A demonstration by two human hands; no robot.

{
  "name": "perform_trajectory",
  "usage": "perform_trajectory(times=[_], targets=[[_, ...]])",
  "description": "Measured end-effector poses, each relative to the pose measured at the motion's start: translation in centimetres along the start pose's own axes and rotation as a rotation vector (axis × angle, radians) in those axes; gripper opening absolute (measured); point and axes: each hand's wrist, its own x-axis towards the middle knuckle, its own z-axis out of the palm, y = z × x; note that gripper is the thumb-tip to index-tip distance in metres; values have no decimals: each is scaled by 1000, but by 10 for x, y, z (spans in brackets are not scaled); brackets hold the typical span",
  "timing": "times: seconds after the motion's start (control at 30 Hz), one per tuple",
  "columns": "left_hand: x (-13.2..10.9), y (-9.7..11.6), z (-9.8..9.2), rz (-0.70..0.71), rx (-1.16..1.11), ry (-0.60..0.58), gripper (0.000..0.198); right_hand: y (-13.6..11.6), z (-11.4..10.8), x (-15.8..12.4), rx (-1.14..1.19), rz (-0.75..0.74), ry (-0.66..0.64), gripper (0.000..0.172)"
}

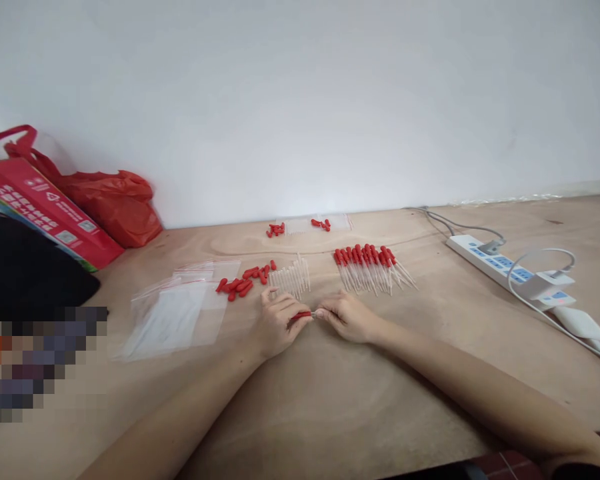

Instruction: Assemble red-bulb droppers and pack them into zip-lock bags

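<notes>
My left hand (279, 323) pinches a small red rubber bulb (301, 315) at the middle of the wooden table (330, 400). My right hand (345, 317) pinches the end of a thin clear tube that meets the bulb; the two hands almost touch. Just beyond the hands lie loose red bulbs (243, 283), a bundle of clear tubes (291, 277) and a row of finished droppers with red bulbs (373, 267).
Clear zip bags (173, 313) lie left of the hands. More bulbs on bags (300, 227) sit by the white wall. A red plastic bag (113, 203), a red box (45, 213) and dark cloth are far left. A white power strip (510, 270) with cables lies right.
</notes>
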Motion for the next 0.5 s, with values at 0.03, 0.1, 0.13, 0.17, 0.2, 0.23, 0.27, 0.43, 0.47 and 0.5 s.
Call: perform_trajectory(times=[0.03, 0.1, 0.13, 0.17, 0.2, 0.23, 0.27, 0.43, 0.47, 0.5], targets=[[0, -1, 0, -13, 16, 16, 11, 0, -3, 1, -56, -25, -1, 27], [1, -3, -1, -40, 49, 41, 11, 0, -10, 3, -163, -63, -8, 22], [1, -5, -2, -59, 72, 55, 11, 0, -12, 4, -208, -61, -16, 20], [1, -8, -2, -86, 102, 71, 12, 1, -14, 5, -245, -36, -20, 20], [0, -11, -2, -123, 141, 94, 16, 3, -16, 6, -273, 16, -16, 20], [0, -15, -2, -169, 186, 121, 21, 5, -16, 8, -294, 92, -2, 21], [0, -19, -3, -219, 233, 147, 25, 9, -17, 11, -311, 187, 20, 22], [-2, -43, -5, -436, 427, 216, 22, 28, -11, 31, -409, 587, 102, 24], [-3, -46, -6, -464, 454, 217, 21, 30, -10, 36, -436, 623, 112, 25], [-3, -48, -8, -488, 478, 213, 20, 33, -8, 39, -460, 651, 120, 25]])
